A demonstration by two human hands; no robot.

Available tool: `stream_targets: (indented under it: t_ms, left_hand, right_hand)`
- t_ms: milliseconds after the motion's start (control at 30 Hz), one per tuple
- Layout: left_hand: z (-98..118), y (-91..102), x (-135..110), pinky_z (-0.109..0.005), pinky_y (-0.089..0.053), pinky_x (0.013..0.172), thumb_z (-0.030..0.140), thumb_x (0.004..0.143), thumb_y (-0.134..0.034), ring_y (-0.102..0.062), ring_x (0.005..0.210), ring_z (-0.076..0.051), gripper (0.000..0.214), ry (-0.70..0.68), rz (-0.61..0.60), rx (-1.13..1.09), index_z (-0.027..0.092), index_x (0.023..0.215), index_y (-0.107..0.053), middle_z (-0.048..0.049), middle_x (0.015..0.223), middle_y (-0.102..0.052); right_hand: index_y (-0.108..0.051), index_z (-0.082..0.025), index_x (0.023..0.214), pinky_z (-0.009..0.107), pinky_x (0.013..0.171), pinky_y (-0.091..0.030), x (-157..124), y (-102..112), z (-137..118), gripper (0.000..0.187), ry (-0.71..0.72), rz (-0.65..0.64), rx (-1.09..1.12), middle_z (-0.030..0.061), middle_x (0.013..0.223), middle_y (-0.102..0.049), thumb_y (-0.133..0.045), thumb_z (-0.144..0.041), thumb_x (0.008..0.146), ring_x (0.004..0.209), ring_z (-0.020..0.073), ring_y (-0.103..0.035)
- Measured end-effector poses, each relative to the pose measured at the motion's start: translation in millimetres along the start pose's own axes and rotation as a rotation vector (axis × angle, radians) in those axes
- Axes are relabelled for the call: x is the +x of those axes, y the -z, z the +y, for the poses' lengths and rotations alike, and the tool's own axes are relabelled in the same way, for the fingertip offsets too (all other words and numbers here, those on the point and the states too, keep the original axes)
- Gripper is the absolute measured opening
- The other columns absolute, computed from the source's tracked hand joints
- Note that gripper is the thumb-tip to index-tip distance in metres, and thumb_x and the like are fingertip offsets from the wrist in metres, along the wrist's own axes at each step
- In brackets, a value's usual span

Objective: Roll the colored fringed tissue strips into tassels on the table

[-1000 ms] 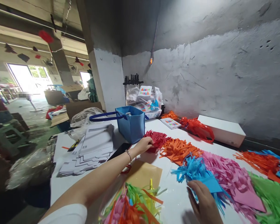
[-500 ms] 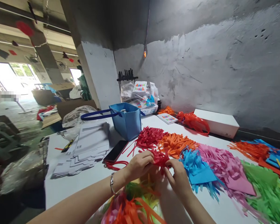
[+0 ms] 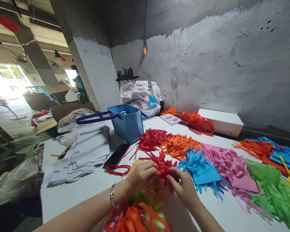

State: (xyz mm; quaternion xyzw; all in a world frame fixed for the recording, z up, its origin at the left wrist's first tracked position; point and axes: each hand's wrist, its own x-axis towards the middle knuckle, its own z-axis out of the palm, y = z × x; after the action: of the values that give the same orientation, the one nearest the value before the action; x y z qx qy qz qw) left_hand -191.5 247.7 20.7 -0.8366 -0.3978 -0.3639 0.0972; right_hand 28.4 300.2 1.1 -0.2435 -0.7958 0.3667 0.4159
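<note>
Between my two hands is a red fringed paper tassel (image 3: 161, 163), its strips spreading upward and hanging below. My left hand (image 3: 143, 175) pinches it from the left, and a bracelet (image 3: 112, 195) circles that wrist. From the right, my right hand (image 3: 182, 183) grips the same tassel with thumb and fingers. Under my wrists lies a bunch of orange, yellow and pink strips (image 3: 135, 217), partly hidden by my left arm. A yellow piece (image 3: 134, 165) shows behind my left hand. Just beyond stand piles of red fringe (image 3: 152, 138), orange fringe (image 3: 181, 145) and blue fringe (image 3: 199, 172).
To the right spread pink fringe (image 3: 232, 167) and green fringe (image 3: 268, 177). On the left are a phone (image 3: 117, 155), stacked white sheets (image 3: 90, 145) and a blue bag (image 3: 128, 125). A white box (image 3: 221, 122) and printed cards (image 3: 171, 119) lie by the wall.
The view has shifted slightly right. The yellow piece now shows behind my left hand. Both hands still grip the red tassel, whose strips have spread a little upward.
</note>
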Motion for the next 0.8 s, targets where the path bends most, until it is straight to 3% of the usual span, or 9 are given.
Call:
stream_targets:
  t_ms: [167,367,567,800]
  left_hand:
    - [2,1.1,1,-0.027,-0.051,0.07,0.011,0.097,-0.052,-0.063,0.077,-0.016,0.016,-0.003,0.037,-0.01,0.021,0.088,-0.061,-0.0041,0.085,-0.068]
    - [5,2.0,1,-0.026,-0.051,0.072,0.01,0.098,-0.052,-0.064,0.079,-0.016,0.015,-0.008,0.052,-0.021,0.019,0.089,-0.061,-0.0046,0.085,-0.069]
    - [9,6.4,2,-0.026,-0.053,0.074,0.01,0.098,-0.052,-0.065,0.081,-0.016,0.016,-0.008,0.046,-0.025,0.02,0.089,-0.061,-0.0047,0.086,-0.069]
    - [11,5.5,1,-0.027,-0.056,0.074,0.013,0.098,-0.054,-0.066,0.081,-0.017,0.009,0.006,0.026,0.011,0.019,0.094,-0.058,-0.0049,0.087,-0.069]
  right_hand:
    - [-0.073,-0.021,0.085,0.025,0.063,-0.042,0,4,-4,0.017,-0.016,-0.029,0.01,0.0034,0.082,-0.064,-0.059,-0.027,0.091,0.07,0.0158,-0.058]
    - [-0.075,-0.021,0.084,0.027,0.068,-0.044,-2,2,0,0.02,-0.032,-0.077,0.031,0.004,0.081,-0.062,-0.057,-0.025,0.09,0.076,0.0175,-0.06]
    - [-0.065,-0.02,0.077,0.028,0.066,-0.04,-4,6,5,0.024,-0.077,0.001,0.017,0.0034,0.079,-0.06,-0.05,-0.029,0.094,0.073,0.0172,-0.056]
    - [-0.053,-0.022,0.07,0.025,0.059,-0.036,-6,8,2,0.019,-0.087,0.01,0.001,0.0002,0.073,-0.054,-0.05,-0.025,0.088,0.066,0.0152,-0.051]
